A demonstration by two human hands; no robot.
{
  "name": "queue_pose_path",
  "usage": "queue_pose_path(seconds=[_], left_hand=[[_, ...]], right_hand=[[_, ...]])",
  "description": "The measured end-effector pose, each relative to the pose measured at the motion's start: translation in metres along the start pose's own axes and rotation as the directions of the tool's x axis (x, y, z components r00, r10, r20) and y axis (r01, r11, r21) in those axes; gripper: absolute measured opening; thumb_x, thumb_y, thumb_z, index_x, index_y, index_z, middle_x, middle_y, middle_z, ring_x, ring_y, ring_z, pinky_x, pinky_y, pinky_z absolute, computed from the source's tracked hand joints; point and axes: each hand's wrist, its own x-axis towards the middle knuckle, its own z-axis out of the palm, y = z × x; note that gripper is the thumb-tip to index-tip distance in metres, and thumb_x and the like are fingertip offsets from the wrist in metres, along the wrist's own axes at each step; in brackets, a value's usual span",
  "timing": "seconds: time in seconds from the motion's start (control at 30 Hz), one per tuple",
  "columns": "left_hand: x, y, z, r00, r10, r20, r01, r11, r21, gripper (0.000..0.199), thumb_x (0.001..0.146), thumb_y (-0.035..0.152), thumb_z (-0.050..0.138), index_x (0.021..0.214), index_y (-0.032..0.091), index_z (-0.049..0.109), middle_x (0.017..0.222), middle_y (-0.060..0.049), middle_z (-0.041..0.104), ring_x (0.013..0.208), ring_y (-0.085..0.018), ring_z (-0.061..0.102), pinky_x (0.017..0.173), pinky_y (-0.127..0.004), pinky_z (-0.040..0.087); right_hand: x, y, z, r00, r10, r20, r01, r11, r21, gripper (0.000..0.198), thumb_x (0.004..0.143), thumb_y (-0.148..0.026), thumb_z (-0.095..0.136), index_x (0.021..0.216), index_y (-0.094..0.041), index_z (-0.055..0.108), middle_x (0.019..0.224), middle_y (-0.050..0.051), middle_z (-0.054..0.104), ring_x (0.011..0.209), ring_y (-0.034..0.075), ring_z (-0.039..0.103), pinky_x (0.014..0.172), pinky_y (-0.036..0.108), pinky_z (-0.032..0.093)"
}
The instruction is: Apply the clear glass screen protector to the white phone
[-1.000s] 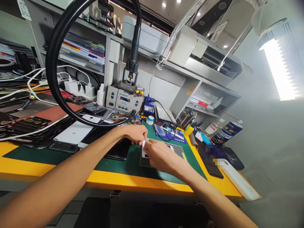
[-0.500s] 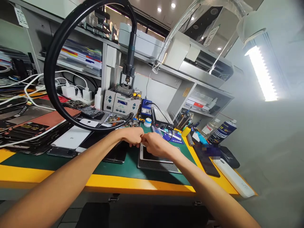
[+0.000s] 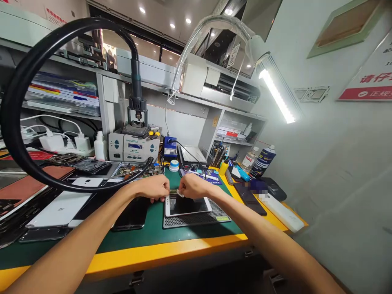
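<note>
The step in hand is judged to be close two-handed work at the far edge of a white-framed, black-screened tablet, which lies flat on a grey perforated plate right of centre, set back from the near edge of the yellow-edged bench. The right hand has its grip pinched together on a small white scrap over that far edge; its material cannot be determined. The left hand, fingers curled, is at the tablet's far left corner; whether its grip is clamped on anything cannot be told. The next move appears to call for steady, light pressure, keeping the tablet from sliding. A dark green mat covers the bench inside its near edge. Toward the left end lies a white rectangular device marked MI; toward the far edge stands a grey hot-air station. A tubular white lamp lights the right-hand wall, and grey shelving rises behind.
</note>
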Motion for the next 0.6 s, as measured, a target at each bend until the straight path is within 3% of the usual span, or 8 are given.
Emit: queue_pose_path(seconds=[0.1,0.23,0.33,0.6], left_hand=[[-0.003,0.002,0.0,0.999,0.025,-0.021,-0.026,0.999,-0.033,0.02,0.085,0.033,0.064,0.08,0.015,0.062,0.073,-0.002,0.068,0.058,-0.013,0.058,0.051,-0.024,0.049],[-0.006,0.004,-0.001,0.999,0.036,-0.021,-0.037,0.998,-0.045,0.027,0.076,0.042,0.068,0.078,0.016,0.062,0.073,-0.003,0.069,0.058,-0.014,0.059,0.051,-0.025,0.048],[-0.007,0.004,-0.002,0.999,0.04,-0.023,-0.041,0.998,-0.043,0.031,0.072,0.045,0.07,0.079,0.016,0.062,0.073,-0.004,0.068,0.058,-0.015,0.059,0.05,-0.025,0.047],[-0.007,0.004,-0.002,0.998,0.049,-0.035,-0.05,0.998,-0.039,0.032,0.069,0.046,0.07,0.079,0.017,0.059,0.072,-0.002,0.065,0.058,-0.015,0.057,0.05,-0.025,0.046]], right_hand=[[-0.009,0.009,-0.001,0.999,0.037,0.009,-0.037,0.999,-0.004,0.023,0.09,-0.024,0.069,0.07,-0.015,0.063,0.065,-0.002,0.061,0.062,0.012,0.058,0.06,0.025,0.045],[-0.021,0.023,-0.001,0.992,0.124,0.012,-0.124,0.992,-0.013,0.023,0.096,-0.035,0.068,0.088,-0.014,0.067,0.084,0.002,0.068,0.074,0.014,0.065,0.069,0.029,0.054],[-0.029,0.035,0.001,0.981,0.193,0.012,-0.193,0.981,-0.019,0.025,0.097,-0.037,0.066,0.099,-0.013,0.068,0.097,0.005,0.07,0.081,0.016,0.067,0.074,0.032,0.057],[-0.052,0.044,0.007,0.941,0.335,-0.053,-0.337,0.941,-0.034,0.026,0.098,-0.038,0.065,0.103,-0.013,0.067,0.1,0.006,0.069,0.084,0.016,0.067,0.076,0.033,0.057]])
